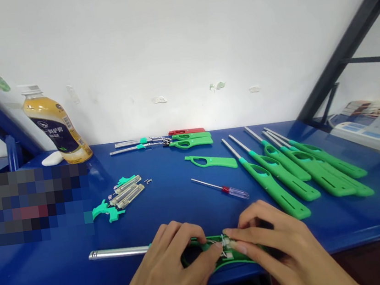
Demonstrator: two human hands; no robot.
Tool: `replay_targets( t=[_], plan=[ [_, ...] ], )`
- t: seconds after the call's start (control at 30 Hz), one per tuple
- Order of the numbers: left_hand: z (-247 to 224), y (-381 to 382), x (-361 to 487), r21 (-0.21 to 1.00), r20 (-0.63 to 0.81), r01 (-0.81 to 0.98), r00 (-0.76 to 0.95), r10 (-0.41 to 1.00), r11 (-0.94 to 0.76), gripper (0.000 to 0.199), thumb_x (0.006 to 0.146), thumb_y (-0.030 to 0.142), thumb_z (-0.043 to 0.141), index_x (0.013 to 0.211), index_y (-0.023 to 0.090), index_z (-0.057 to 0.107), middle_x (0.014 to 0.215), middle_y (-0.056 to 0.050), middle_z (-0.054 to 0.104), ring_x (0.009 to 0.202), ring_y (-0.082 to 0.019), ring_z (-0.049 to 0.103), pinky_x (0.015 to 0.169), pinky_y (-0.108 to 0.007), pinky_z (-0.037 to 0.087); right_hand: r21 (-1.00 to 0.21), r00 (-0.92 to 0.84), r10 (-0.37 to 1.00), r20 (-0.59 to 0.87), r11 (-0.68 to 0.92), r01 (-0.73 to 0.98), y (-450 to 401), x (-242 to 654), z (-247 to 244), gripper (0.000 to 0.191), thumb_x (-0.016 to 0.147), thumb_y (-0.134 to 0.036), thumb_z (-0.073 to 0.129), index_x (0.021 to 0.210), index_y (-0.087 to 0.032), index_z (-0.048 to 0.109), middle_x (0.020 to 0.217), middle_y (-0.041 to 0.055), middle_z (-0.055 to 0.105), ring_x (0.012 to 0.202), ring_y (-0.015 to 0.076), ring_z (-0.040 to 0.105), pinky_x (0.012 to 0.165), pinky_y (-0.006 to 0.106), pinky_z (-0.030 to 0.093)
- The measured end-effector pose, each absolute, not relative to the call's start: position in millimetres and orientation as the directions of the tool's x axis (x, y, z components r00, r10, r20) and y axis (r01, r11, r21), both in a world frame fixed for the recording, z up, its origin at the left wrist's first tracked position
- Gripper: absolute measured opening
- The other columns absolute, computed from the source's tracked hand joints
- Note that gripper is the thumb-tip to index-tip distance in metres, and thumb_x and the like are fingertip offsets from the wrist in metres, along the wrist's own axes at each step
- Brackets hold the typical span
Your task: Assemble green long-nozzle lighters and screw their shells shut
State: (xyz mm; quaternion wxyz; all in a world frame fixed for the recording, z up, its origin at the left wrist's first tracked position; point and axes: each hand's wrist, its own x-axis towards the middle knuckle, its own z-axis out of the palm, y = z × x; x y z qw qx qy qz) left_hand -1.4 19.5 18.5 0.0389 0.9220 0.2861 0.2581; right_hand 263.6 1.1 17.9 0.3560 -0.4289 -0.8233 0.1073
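An opened green utility lighter (239, 260) lies at the table's front edge, its metal tube (120, 252) pointing left. My left hand (173, 260) is closed over the lighter's handle, the thumb pressing near thin wires inside the shell. Between the fingertips of my right hand (278, 242), at the shell's inner cavity, is a small translucent white part (227, 241). What else lies under my fingers is hidden. Beyond my hands rests a screwdriver (236, 192) with a clear and red handle.
Several assembled green lighters (272, 188) lie at right. An empty green shell half (213, 161) is mid-table; wired tubes and shells (192, 142) lie by the wall. At left are clear fuel tanks (127, 194), teal triggers (115, 213), tiny screws (148, 181) and a bottle (56, 126).
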Motion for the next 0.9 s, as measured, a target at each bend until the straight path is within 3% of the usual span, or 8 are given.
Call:
replay_targets(
  t=[0.27, 0.43, 0.53, 0.63, 0.77, 0.9],
  plan=[
    [18, 18, -1, 0.182, 0.460, 0.528, 0.700, 0.546, -0.830, 0.043, 0.102, 0.001, 0.049, 0.132, 0.024, 0.068, 0.112, -0.008, 0.070, 0.091, -0.021, 0.065, 0.080, -0.032, 0.061, -0.458, -0.374, 0.774, 0.511, 0.613, 0.643, 0, 260, 21, 0.024, 0.108, -0.023, 0.066, 0.119, -0.030, 0.086, 0.096, 0.0033, 0.075, 0.083, 0.0160, 0.076, 0.072, 0.024, 0.065],
    [14, 19, -3, 0.147, 0.465, 0.542, 0.700, 0.542, -0.827, 0.045, 0.103, 0.002, 0.050, 0.136, 0.026, 0.068, 0.114, -0.008, 0.071, 0.092, -0.022, 0.066, 0.080, -0.032, 0.062, -0.349, -0.318, 0.734, 0.600, 0.598, 0.721, -2, 263, 19, 0.026, 0.109, -0.032, 0.065, 0.128, -0.031, 0.082, 0.106, 0.0045, 0.082, 0.092, 0.0196, 0.081, 0.074, 0.027, 0.068],
    [10, 21, -4, 0.141, 0.495, 0.544, 0.685, 0.534, -0.828, 0.041, 0.106, 0.005, 0.049, 0.136, 0.026, 0.068, 0.112, -0.008, 0.071, 0.092, -0.022, 0.066, 0.081, -0.034, 0.062, -0.246, -0.305, 0.684, 0.662, 0.584, 0.774, 10, 273, 26, 0.026, 0.110, -0.029, 0.061, 0.126, -0.028, 0.081, 0.110, 0.0048, 0.084, 0.099, 0.0213, 0.082, 0.083, 0.032, 0.068],
    [7, 21, -5, 0.135, 0.529, 0.538, 0.671, 0.520, -0.832, 0.039, 0.108, 0.006, 0.049, 0.136, 0.025, 0.067, 0.111, -0.008, 0.072, 0.092, -0.023, 0.067, 0.081, -0.034, 0.062, -0.051, -0.419, 0.720, 0.553, 0.531, 0.846, 43, 286, 39, 0.034, 0.115, -0.025, 0.049, 0.132, -0.026, 0.078, 0.123, 0.0077, 0.083, 0.109, 0.0238, 0.081, 0.098, 0.041, 0.066],
    [7, 20, -5, 0.166, 0.572, 0.546, 0.625, 0.532, -0.821, 0.037, 0.109, 0.011, 0.052, 0.141, 0.024, 0.064, 0.115, -0.008, 0.072, 0.097, -0.023, 0.069, 0.084, -0.034, 0.063, 0.057, -0.509, 0.756, 0.412, 0.536, 0.842, 106, 301, 48, 0.036, 0.113, -0.025, 0.055, 0.144, -0.015, 0.070, 0.141, 0.0182, 0.076, 0.125, 0.0350, 0.076, 0.104, 0.056, 0.063],
    [15, 22, -13, 0.214, 0.636, 0.575, 0.532, 0.559, -0.790, 0.038, 0.110, 0.009, 0.050, 0.142, 0.024, 0.063, 0.121, -0.008, 0.071, 0.107, -0.022, 0.069, 0.091, -0.035, 0.061, 0.113, -0.620, 0.736, 0.274, 0.615, 0.780, 141, 301, 40, 0.036, 0.107, -0.037, 0.072, 0.138, -0.020, 0.068, 0.140, 0.0113, 0.071, 0.117, 0.0264, 0.074, 0.099, 0.049, 0.064]
  ],
)
